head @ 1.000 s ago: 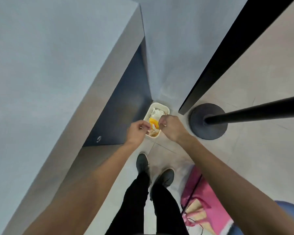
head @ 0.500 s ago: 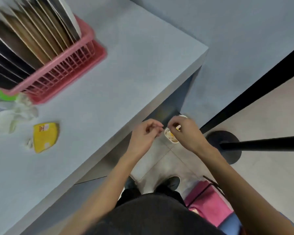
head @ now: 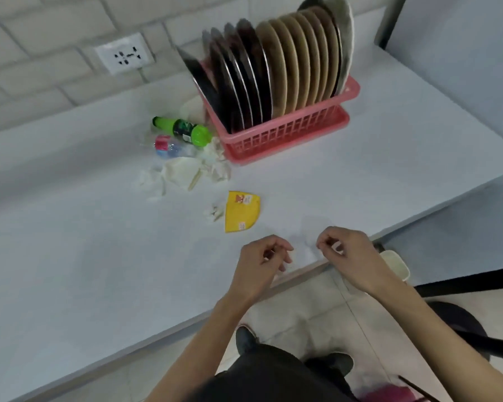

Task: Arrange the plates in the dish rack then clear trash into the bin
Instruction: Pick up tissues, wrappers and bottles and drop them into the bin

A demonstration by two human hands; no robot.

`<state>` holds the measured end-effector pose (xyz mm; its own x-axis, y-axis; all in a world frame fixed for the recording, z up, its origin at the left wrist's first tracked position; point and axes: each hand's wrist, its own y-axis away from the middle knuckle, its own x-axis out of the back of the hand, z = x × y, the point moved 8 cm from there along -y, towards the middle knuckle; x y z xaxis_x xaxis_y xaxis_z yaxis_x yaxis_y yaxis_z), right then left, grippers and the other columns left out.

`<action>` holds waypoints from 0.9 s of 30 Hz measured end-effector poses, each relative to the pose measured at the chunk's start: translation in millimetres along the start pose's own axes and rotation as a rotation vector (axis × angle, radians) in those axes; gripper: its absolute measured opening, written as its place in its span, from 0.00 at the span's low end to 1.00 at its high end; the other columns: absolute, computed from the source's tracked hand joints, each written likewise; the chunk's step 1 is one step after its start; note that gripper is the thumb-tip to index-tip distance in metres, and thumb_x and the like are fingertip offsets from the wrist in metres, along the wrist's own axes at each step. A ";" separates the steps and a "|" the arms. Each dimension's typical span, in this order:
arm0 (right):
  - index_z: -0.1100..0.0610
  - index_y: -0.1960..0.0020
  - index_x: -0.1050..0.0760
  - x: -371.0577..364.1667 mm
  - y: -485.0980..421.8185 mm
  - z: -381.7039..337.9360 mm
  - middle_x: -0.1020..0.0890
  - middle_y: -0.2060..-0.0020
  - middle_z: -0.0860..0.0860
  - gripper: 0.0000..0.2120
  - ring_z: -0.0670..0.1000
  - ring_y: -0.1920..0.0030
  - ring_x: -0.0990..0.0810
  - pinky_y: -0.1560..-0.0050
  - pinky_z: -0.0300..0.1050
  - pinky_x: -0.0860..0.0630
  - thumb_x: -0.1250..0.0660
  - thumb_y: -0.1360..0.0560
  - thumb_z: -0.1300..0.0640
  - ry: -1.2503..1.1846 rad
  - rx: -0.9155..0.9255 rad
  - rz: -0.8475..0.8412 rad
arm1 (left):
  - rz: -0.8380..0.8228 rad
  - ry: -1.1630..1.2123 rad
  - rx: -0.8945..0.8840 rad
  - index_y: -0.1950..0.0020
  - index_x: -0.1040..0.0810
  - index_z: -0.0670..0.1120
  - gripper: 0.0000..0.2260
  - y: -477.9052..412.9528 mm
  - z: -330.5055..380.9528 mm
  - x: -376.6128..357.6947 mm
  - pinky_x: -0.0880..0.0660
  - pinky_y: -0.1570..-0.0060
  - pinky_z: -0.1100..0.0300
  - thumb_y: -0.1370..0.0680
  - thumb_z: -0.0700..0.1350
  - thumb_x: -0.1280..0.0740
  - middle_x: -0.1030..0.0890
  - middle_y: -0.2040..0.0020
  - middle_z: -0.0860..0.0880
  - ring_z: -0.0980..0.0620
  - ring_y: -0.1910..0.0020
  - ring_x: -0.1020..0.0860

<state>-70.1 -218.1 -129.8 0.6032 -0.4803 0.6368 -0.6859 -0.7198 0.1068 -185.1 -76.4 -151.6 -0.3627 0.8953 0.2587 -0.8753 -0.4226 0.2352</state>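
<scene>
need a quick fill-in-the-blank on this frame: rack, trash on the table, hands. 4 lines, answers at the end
1. The plates stand on edge in a ____ dish rack.
2. The green bottle beside the rack lies on its ____.
3. The trash nearest the hands is a ____ wrapper.
4. The left hand and the right hand hold ____.

Missing words: pink; side; yellow; nothing.
</scene>
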 end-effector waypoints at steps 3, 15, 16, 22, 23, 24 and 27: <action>0.56 0.59 0.21 -37.3 -21.4 -32.0 0.18 0.61 0.46 0.08 0.44 0.58 0.21 0.57 0.37 0.25 0.34 0.25 0.67 0.004 0.018 -0.037 | 0.039 0.042 0.002 0.53 0.18 0.44 0.10 1.9 -15.8 52.4 0.24 0.62 0.62 0.22 0.33 0.38 0.17 0.63 0.46 0.51 0.66 0.21; 0.51 0.46 0.26 -107.9 -85.9 -88.9 0.29 0.42 0.46 0.15 0.50 0.42 0.31 0.49 0.47 0.28 0.26 0.30 0.53 0.251 0.063 -0.044 | 0.242 -0.161 -0.146 0.48 0.19 0.49 0.11 -23.2 -36.3 164.4 0.27 0.58 0.66 0.27 0.37 0.34 0.19 0.54 0.56 0.57 0.59 0.22; 0.52 0.45 0.28 -110.0 -90.4 -88.5 0.32 0.39 0.48 0.19 0.51 0.39 0.33 0.48 0.47 0.28 0.25 0.31 0.51 0.304 0.049 -0.057 | 0.249 -0.223 -0.174 0.46 0.20 0.49 0.13 -29.4 -35.7 166.9 0.27 0.55 0.65 0.27 0.38 0.33 0.20 0.51 0.55 0.57 0.57 0.23; 0.55 0.39 0.32 -126.9 -115.6 -84.7 0.42 0.27 0.54 0.33 0.56 0.27 0.44 0.35 0.52 0.33 0.23 0.37 0.42 0.468 0.029 -0.129 | 0.079 -0.545 -0.179 0.30 0.26 0.48 0.24 -73.0 -43.2 152.6 0.27 0.41 0.55 0.27 0.41 0.31 0.29 0.32 0.51 0.51 0.35 0.31; 0.55 0.39 0.32 -129.4 -118.8 -84.9 0.43 0.26 0.54 0.34 0.56 0.26 0.44 0.34 0.52 0.34 0.23 0.37 0.42 0.477 0.038 -0.131 | 0.051 -0.582 -0.171 0.30 0.27 0.48 0.25 -78.7 -46.2 149.2 0.27 0.41 0.55 0.27 0.41 0.31 0.29 0.32 0.51 0.50 0.35 0.31; 0.56 0.38 0.32 -131.6 -121.5 -85.9 0.43 0.26 0.54 0.35 0.56 0.26 0.44 0.34 0.51 0.35 0.23 0.37 0.41 0.488 0.050 -0.131 | 0.029 -0.612 -0.163 0.30 0.27 0.48 0.24 -83.1 -49.3 146.3 0.27 0.42 0.55 0.26 0.41 0.31 0.29 0.32 0.51 0.49 0.36 0.31; 0.57 0.36 0.33 -136.3 -126.9 -87.6 0.41 0.27 0.55 0.35 0.57 0.27 0.42 0.34 0.50 0.36 0.25 0.36 0.42 0.541 0.079 -0.133 | 0.028 -0.646 -0.157 0.32 0.24 0.49 0.21 -90.5 -55.6 144.7 0.26 0.48 0.56 0.26 0.41 0.32 0.27 0.37 0.52 0.50 0.39 0.30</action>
<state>-100.9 -17.4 -163.2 0.3731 -0.0721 0.9250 -0.5732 -0.8018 0.1686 -176.2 99.3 -187.6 -0.1645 0.5986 0.7840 -0.9222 -0.3754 0.0932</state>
